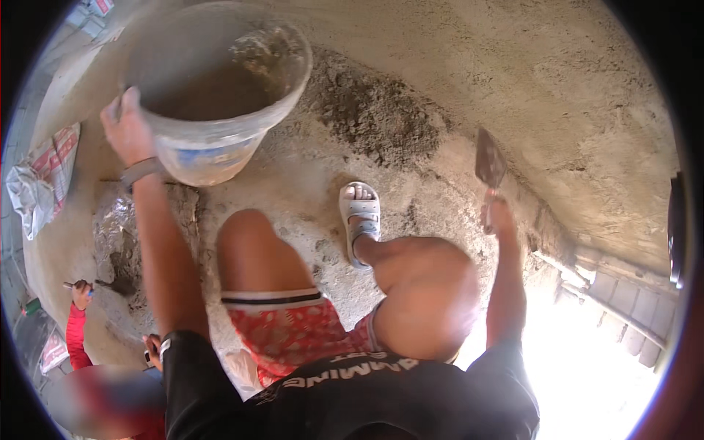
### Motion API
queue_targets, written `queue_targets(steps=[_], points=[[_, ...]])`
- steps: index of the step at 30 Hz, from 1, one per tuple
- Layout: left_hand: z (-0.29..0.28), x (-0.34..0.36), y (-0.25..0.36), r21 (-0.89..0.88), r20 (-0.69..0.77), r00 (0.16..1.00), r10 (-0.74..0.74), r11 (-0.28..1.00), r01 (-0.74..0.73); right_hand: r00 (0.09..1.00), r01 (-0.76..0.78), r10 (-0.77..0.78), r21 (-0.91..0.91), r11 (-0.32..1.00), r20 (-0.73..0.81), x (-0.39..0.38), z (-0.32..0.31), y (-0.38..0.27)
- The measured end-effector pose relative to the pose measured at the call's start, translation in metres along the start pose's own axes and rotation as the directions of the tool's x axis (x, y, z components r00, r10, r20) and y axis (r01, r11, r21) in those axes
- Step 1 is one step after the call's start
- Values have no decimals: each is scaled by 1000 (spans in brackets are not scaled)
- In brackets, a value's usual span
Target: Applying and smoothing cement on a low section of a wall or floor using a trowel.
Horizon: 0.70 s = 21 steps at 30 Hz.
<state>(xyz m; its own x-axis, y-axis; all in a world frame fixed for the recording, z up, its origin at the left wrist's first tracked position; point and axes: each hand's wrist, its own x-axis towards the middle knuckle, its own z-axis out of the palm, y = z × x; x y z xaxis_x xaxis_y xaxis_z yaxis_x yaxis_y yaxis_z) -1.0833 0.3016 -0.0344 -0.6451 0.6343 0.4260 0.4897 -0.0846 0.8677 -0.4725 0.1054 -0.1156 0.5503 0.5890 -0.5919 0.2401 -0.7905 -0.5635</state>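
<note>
My left hand (pixel 128 130) is closed on the near-left rim of a whitish plastic bucket (pixel 209 150) with a blue patch on its side. The bucket tilts toward me, and grey mortar (pixel 213 92) shows inside. In my right hand (pixel 499 215), off to the right, is a trowel (pixel 489 160); its grey blade points away from me, near the foot of the plastered wall (pixel 543 81). My fingers wrap its handle. Both the bucket and the right hand are slightly blurred.
A pile of loose mortar (pixel 378 114) lies along the wall's foot. My sandalled foot (pixel 361 220) stands on the rough floor. At lower left, a co-worker's hand (pixel 81 295) holds a tool beside a mortar-smeared board (pixel 121 220). An empty-looking sack (pixel 44 180) lies at far left.
</note>
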Motion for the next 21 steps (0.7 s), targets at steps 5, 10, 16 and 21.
queue_targets(steps=[5, 10, 16, 21], points=[[-4, 34, -45, -40, 185, 980, -80, 995, 89, 906, 246, -309, -954, -170, 288, 141, -24, 138], [-36, 114, -52, -139, 408, 850, -334, 897, 419, 914, 104, -380, -988, -118, 142, 130, 153, 59], [-59, 175, -123, 106, 663, 500, -557, 731, 674, 831, 416, -535, -472, 777, -149, 50, 205, 7], [-55, 141, -123, 413, 435, 810, -393, 887, 209, 956, 167, -235, -338, 926, -173, 28, 135, -12]])
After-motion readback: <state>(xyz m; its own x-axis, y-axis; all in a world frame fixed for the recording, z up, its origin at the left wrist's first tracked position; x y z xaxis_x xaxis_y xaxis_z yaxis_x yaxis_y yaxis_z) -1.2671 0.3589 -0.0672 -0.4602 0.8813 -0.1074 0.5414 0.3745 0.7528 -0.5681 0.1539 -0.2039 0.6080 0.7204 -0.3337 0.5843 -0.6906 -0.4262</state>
